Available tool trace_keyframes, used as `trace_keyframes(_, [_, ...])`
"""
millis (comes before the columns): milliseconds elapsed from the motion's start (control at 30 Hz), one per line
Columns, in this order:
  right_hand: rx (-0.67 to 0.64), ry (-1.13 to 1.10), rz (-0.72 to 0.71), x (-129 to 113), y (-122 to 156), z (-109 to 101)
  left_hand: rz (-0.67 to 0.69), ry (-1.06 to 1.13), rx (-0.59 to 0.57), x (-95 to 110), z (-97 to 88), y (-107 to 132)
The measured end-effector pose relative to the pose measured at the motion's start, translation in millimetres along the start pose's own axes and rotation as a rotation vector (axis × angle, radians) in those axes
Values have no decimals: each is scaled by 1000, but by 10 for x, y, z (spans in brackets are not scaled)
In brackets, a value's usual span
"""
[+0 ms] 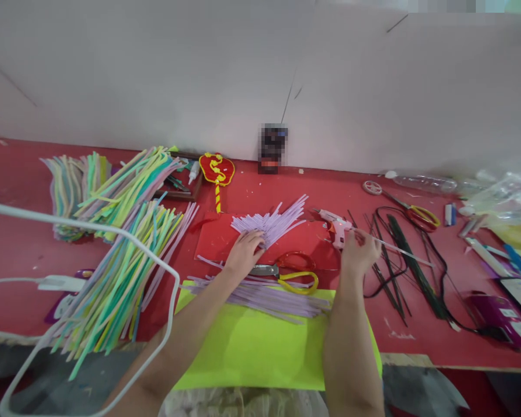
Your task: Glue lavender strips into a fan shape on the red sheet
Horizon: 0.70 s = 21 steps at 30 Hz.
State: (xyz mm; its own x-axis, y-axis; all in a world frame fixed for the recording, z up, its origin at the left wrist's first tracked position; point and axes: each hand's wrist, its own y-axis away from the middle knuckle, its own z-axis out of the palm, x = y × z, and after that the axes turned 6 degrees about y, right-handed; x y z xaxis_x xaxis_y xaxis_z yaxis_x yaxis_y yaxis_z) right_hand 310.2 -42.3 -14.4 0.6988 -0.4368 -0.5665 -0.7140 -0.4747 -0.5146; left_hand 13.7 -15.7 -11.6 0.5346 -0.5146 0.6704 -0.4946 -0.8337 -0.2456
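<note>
My left hand [245, 252] lies with fingers spread flat on a fan of lilac paper strips [271, 223] glued to a red sheet [306, 237]. My right hand [359, 252] is closed around the pink hot glue gun [336, 227], whose glue stick points out to the right. Scissors with a red and a yellow handle [293, 272] lie between my hands. More lilac strips [264, 295] rest across a lime green sheet [252, 347] near the front edge.
Piles of pastel coloured strips [121, 249] fill the left of the red table [17, 191]. A white cable [91, 229] loops at front left. Dark wires [406, 255], more scissors [421, 215], a red and yellow ornament [217, 169] and plastic bags [507, 200] lie around.
</note>
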Motion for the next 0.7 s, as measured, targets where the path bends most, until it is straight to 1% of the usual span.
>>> trace_keyframes(33, [-7, 27, 30, 59, -20, 12, -1, 1, -4, 3, -5, -1])
trace_keyframes(100, [-85, 60, 49, 107, -10, 57, -8, -1, -5, 7, -11, -3])
trace_keyframes(167, [-166, 108, 39, 86, 32, 116, -11, -4, -7, 9, -15, -6])
trace_keyframes(233, [-202, 164, 40, 46, 72, 168, -9, -8, -9, 9, -18, -7])
trace_keyframes(333, [-210, 206, 64, 23, 95, 217, -13, -16, -16, 10, -23, -7])
trace_keyframes(433, [-211, 193, 65, 53, 92, 241, -16, -23, -19, 15, -29, -7])
trace_keyframes(600, [-207, 127, 43, 109, 77, 265, -27, -22, -26, 22, -47, -3])
trace_keyframes(700, [-188, 61, 67, 120, 56, 260, -37, -20, -40, 18, -58, -3])
